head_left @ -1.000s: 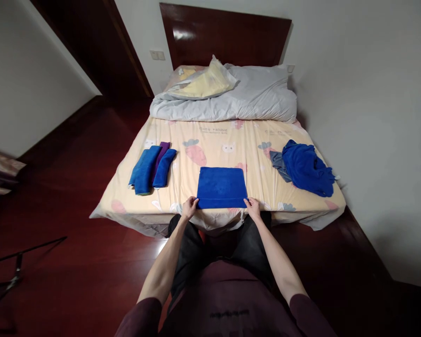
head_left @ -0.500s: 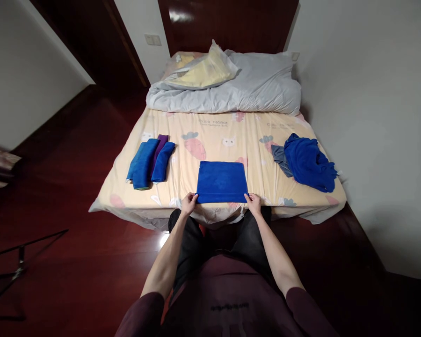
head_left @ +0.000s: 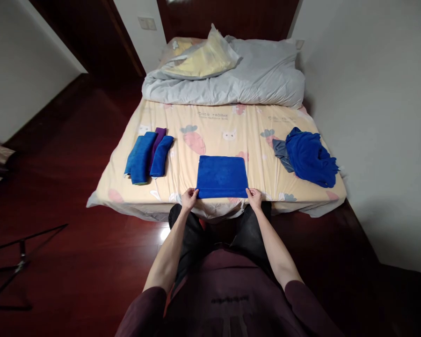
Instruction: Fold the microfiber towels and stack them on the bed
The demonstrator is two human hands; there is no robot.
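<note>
A blue towel (head_left: pixel 221 176), folded into a flat rectangle, lies at the near edge of the bed (head_left: pixel 217 133). My left hand (head_left: pixel 189 199) pinches its near left corner with closed fingers. My right hand (head_left: pixel 254 198) pinches the near right corner the same way. On the left of the bed, folded blue and purple towels (head_left: pixel 148 156) lie side by side. A loose heap of blue cloth (head_left: pixel 310 157) sits on the right, with a grey cloth (head_left: pixel 280 152) partly under it.
A bunched grey duvet (head_left: pixel 245 79) and a yellow pillow (head_left: pixel 205 58) fill the head of the bed. A white wall runs along the right side. Dark red wooden floor (head_left: pixel 66 196) lies to the left, with a thin black stand (head_left: pixel 17 267) on it.
Both hands stay on the towel's near corners. The camera has tilted, so the bed sits a little higher in view; the towel itself looks unmoved.
</note>
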